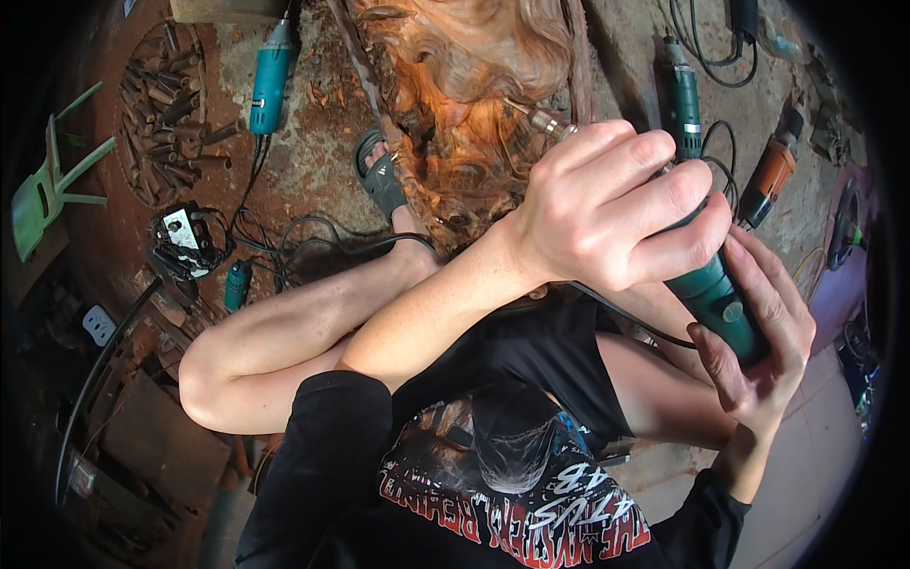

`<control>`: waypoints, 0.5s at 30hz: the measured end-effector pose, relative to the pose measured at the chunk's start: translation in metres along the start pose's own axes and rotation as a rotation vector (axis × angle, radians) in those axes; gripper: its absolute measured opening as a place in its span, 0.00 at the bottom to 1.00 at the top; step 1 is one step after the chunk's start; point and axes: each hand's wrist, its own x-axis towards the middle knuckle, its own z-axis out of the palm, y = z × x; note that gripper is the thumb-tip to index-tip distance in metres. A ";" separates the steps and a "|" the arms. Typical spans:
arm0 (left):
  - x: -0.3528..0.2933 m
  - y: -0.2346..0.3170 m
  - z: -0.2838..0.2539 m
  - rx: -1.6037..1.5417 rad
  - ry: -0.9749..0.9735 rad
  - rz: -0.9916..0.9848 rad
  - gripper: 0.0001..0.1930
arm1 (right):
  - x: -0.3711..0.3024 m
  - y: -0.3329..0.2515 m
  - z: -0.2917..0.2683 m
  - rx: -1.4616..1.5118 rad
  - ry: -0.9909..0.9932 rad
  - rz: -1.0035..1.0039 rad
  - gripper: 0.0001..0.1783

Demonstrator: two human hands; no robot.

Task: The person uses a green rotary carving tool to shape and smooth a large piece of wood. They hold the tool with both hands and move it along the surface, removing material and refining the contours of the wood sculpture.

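Note:
A green die grinder [718, 302] lies slantwise in both hands, its tip pointing up and to the left. Its front part is wrapped by my left hand [616, 204], whose fingers are closed over it. Around the rear of the body my right hand [773, 318] is closed, thumb on the near side. The metal collet [550, 123] comes out past my left knuckles. A thin bit reaches from it to the carved wood [464, 95], a brown and orange piece with flowing grooves; I cannot tell whether it touches.
Left of the wood lies a teal grinder [271, 90], with a heap of dark wooden pieces [166, 114] beyond. Cords run to a power strip [185, 242]. On the right are another green grinder [684, 100] and an orange power tool [773, 171]. A green plastic chair [47, 194] stands far left.

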 end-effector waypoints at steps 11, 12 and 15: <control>-0.001 0.002 0.007 -0.016 0.027 0.042 0.13 | -0.013 0.004 0.008 -0.007 0.069 0.015 0.39; -0.002 0.002 0.007 -0.014 0.021 0.045 0.13 | -0.014 0.005 0.009 -0.013 0.072 0.013 0.39; -0.005 0.002 0.009 -0.007 0.020 0.051 0.13 | -0.013 0.003 0.007 0.008 0.058 0.033 0.39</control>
